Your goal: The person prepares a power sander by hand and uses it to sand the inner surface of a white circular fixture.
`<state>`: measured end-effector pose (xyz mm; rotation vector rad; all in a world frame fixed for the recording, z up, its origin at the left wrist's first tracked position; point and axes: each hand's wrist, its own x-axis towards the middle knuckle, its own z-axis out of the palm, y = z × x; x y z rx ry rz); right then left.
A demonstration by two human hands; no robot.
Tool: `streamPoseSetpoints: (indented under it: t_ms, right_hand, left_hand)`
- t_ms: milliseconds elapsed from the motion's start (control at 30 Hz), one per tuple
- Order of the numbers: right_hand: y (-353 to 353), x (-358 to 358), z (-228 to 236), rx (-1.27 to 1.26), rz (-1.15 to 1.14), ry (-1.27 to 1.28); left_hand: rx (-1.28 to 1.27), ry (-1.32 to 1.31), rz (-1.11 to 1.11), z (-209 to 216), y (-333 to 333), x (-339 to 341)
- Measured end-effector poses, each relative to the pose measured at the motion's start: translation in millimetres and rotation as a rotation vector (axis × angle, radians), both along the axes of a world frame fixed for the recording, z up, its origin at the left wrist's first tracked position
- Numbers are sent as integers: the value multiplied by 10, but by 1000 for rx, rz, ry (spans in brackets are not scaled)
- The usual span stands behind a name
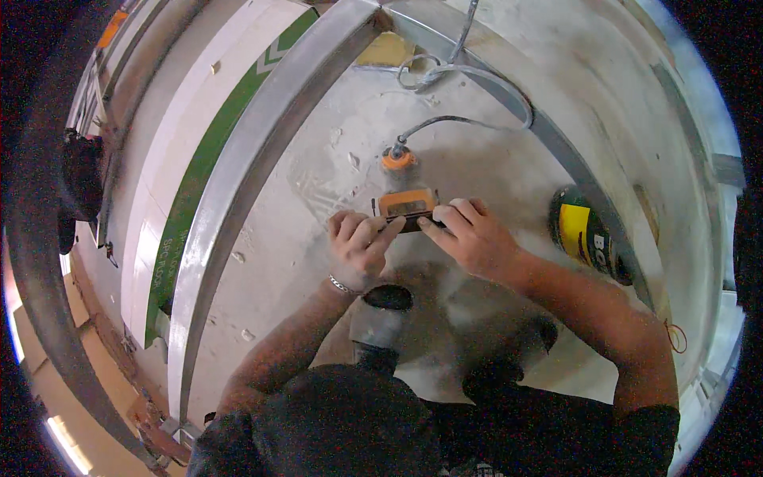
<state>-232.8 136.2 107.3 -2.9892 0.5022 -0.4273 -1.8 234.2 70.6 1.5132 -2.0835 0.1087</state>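
Orange box-shaped power tool with a dark base lies on the dusty concrete floor, long axis running left to right; left hand grasps its left end, right hand pinches its right end. Both grips sit equally near, and its grey cord trails away ahead

We look down on a dusty, pale concrete floor scattered with small chips of debris. Across it runs a long grey metal rail, meeting a second rail at the top to form a corner. Beside the first rail lies a stack of white boxed planks with a green stripe. A grey cable loops over the floor, and a yellow-and-black canister lies on its side against the second rail.
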Motion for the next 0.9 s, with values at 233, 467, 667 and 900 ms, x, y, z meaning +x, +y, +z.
streamPoseSetpoints:
  t_ms: [233,467,667,900]
  right_hand:
    - [-31,-38,11,-17,44,84]
    - [-58,-56,-27,-43,60,80]
    - [-93,-47,-104,-54,60,26]
    - [-215,-52,-147,-46,86,-43]
  left_hand:
    - [-74,55,11,-9,17,95]
    - [-105,52,28,-1,69,99]
    - [-105,31,30,-41,53,143]
    - [-107,63,25,-92,-15,169]
